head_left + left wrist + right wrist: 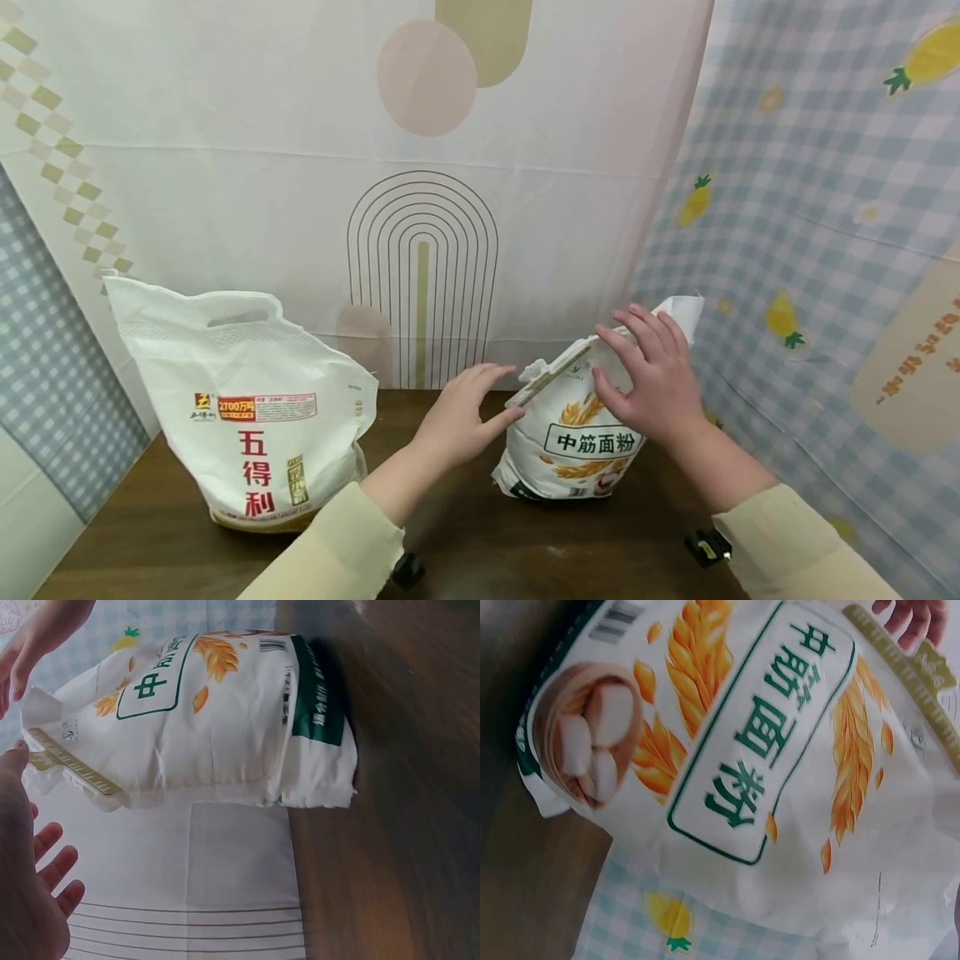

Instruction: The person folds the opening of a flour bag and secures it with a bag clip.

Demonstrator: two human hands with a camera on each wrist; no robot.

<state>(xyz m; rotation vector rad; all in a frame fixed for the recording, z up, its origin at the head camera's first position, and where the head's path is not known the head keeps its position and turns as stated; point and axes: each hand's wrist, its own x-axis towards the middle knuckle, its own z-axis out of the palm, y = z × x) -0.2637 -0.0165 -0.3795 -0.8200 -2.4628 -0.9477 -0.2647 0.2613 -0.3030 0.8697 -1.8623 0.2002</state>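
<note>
The left hand [459, 417] spreads its fingers, thumb at the slanted upper-left edge of the green-lettered bag [525, 454], which stands on the table [555, 558], print forward, long axis leaning up-right; the right hand [658, 379] splays its fingers by the top, contact unclear.

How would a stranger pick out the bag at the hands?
Start at the brown table, toward the right of the head view. There the white bag stands, the left hand and right hand at its top. Green lettering and orange wheat set it apart from the other bag, lettered mainly in red.
</note>
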